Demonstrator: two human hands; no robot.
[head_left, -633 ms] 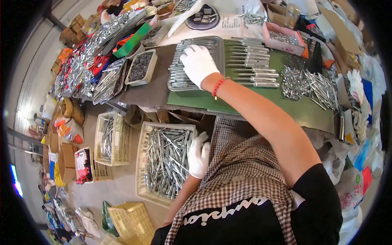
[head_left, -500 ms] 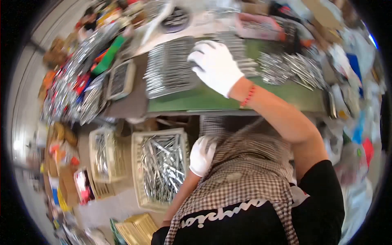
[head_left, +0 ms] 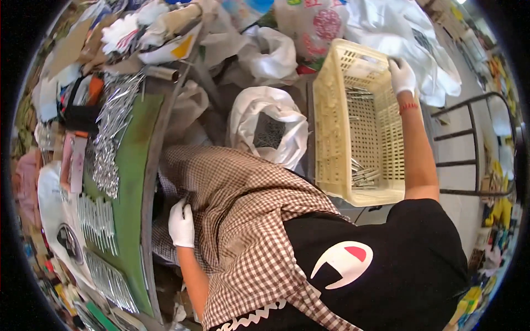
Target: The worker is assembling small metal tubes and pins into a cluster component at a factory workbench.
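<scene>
Just turned from green bench (head_left: 131, 220) at left to cream crate (head_left: 330, 121), gripping its far-right rim with right hand (head_left: 403, 78), with left hand (head_left: 181, 223) loosely curled around nothing discernible, apparently pausing benchwork.

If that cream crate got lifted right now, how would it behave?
The cream crate would probably feel stiff: it looks like moulded plastic in a boxy shape. It may be light for its size, with few metal rods visible inside; those lie loose and could slide if tilted.
</scene>
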